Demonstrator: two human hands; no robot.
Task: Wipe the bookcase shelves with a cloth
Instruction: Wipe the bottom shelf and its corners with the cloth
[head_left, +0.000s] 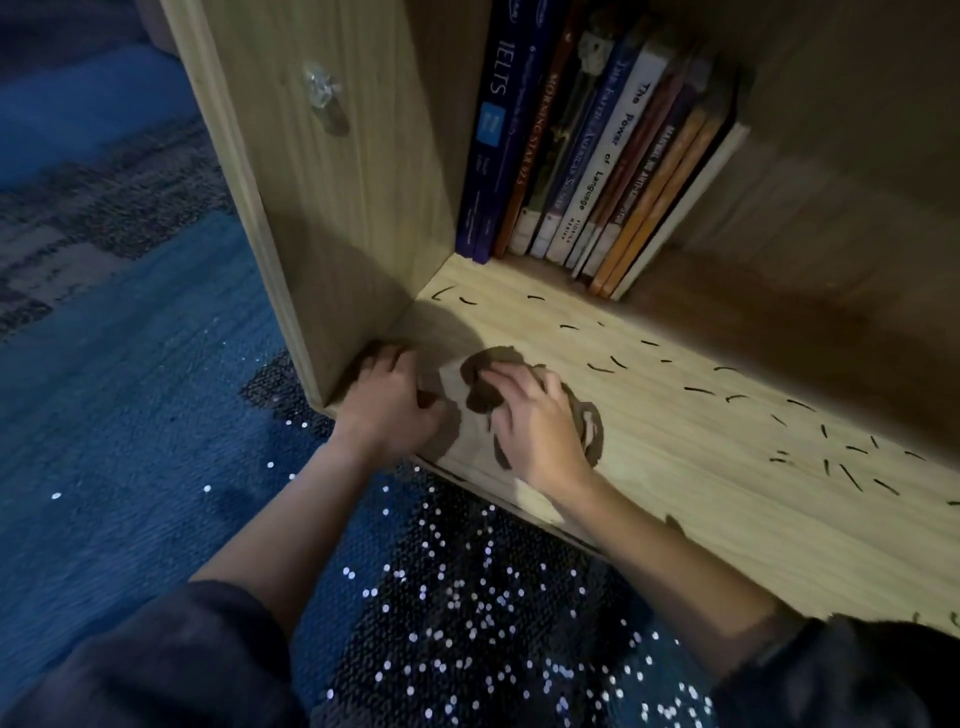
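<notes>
One dark brown cloth (483, 392) lies bunched on the bottom shelf (675, 467) of the bookcase, near the left side panel (337, 208) and close to the shelf's front edge. The right hand (535, 423) sits on top of the cloth, fingers spread and bent down over the bunched fabric, with cloth showing on both sides of the hand. The left hand (389, 400) rests between the cloth and the side panel, at the foot of the panel's front edge, and the two hands are a short way apart. Its fingers are bent, with the tips against the panel base. Whether it grips anything cannot be told. Short dark flecks (698, 389) lie scattered along the shelf, from the corner at the side panel outward to the far end, and are densest well away from the panel. A row of books (597, 156) stands at the back of the shelf. The first dark blue spine is against the side panel and the rest lean toward it. A small clear knob (322, 91) is fixed high on the outer face of the side panel. Blue carpet (130, 389) covers the floor outside the panel. Dark sequinned fabric (441, 597) lies in front of the shelf, under the forearms. Both arms end in dark sleeves (156, 665) at the near edge of the view.
</notes>
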